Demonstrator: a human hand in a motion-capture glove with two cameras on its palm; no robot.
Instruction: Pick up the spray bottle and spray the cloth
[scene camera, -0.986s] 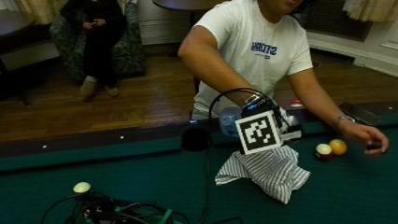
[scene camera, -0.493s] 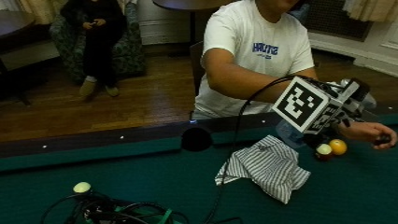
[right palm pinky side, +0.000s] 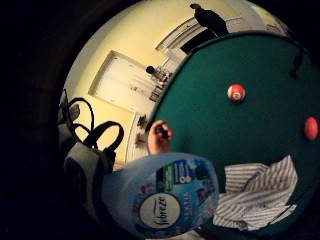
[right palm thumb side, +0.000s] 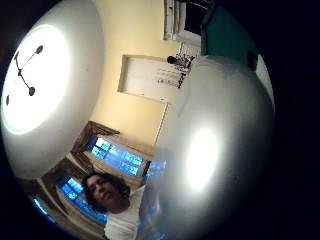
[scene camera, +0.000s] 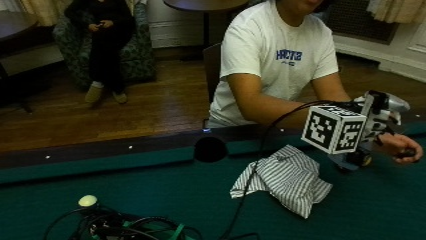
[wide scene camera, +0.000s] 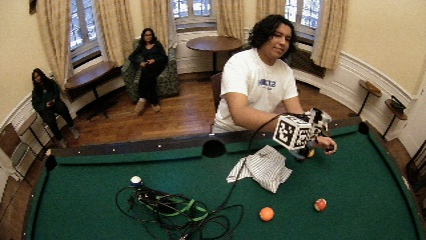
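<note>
— Where's the spray bottle (right palm pinky side: 162, 200)?
— Close against the right hand (scene camera: 381, 120), held above the table (scene camera: 166, 190), beside the striped cloth (scene camera: 286, 180). Only the palm view shows its label.
— Which way does it point?
— Can't tell; its nozzle is hidden. Finger grip too.

Matt green felt table (scene camera: 166, 190); soft striped woven cloth (scene camera: 286, 177); glossy-labelled plastic spray bottle (right palm pinky side: 160, 200).
</note>
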